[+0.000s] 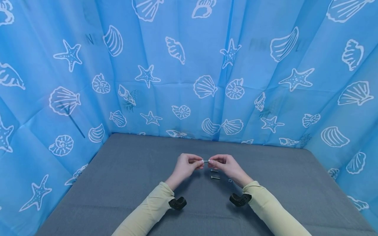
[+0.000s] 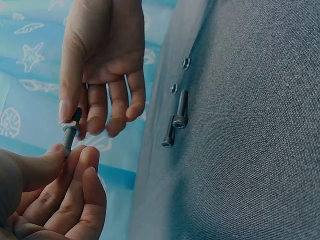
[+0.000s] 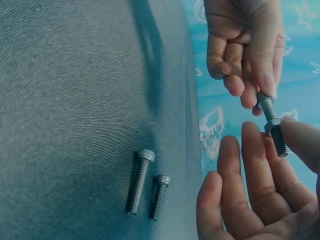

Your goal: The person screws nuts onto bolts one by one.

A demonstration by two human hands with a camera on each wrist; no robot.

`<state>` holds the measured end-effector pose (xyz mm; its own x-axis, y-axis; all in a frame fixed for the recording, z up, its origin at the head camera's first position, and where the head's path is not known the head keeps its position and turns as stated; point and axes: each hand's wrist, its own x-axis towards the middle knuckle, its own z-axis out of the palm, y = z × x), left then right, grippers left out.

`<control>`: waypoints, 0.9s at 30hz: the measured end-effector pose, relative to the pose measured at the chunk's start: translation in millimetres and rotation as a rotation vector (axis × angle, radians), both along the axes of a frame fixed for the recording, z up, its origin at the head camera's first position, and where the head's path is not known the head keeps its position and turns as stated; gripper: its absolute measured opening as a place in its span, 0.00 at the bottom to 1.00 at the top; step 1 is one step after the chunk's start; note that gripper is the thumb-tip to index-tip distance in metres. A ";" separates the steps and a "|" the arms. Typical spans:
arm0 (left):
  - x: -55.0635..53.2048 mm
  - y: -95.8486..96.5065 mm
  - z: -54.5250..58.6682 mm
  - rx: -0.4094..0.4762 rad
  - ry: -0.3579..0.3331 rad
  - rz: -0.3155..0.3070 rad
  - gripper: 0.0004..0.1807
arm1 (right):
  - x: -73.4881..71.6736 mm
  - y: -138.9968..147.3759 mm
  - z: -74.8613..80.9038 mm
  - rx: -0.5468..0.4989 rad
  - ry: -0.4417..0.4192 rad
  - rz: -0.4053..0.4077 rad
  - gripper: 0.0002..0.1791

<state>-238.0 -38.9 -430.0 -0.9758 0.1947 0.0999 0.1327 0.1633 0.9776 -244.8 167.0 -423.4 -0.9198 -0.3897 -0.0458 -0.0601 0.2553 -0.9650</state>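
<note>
- Nearest me, pale sleeves (image 1: 147, 206) come in from left and right, a black wrist device (image 1: 178, 203) on the left one and another (image 1: 240, 199) on the right.
- Farther in, on the grey desk (image 1: 118, 196), two loose nuts (image 2: 186, 63) lie to the right; from above I see only one, near the right wrist.
- To their left lie a larger bolt (image 1: 215, 178) and, just beyond it, a smaller bolt (image 1: 214, 170), roughly side by side, heads to the left.
- Past these, above the desk, the held bolt (image 3: 268, 111) runs left to right between the hands, head left, threaded end right.
- The left hand (image 1: 187, 164) pinches its head between thumb and fingers; the right hand (image 1: 225, 165) pinches the held nut (image 3: 273, 127), which sits around the shank, apart from the head. Both hands are equally close, and I see nothing standing between head and nut.
- Farthest off hangs a blue shell-patterned curtain (image 1: 189, 75), well clear of the fingers.
</note>
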 end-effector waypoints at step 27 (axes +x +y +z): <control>1.7 0.7 1.7 -0.013 0.015 0.020 0.07 | 3.1 -0.2 5.1 -0.053 -0.002 0.037 0.19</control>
<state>-236.3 -38.2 -428.4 -0.9778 0.1766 0.1123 0.1440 0.1783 0.9734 -241.8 166.8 -418.3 -0.9045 -0.4257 -0.0261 -0.0666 0.2015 -0.9772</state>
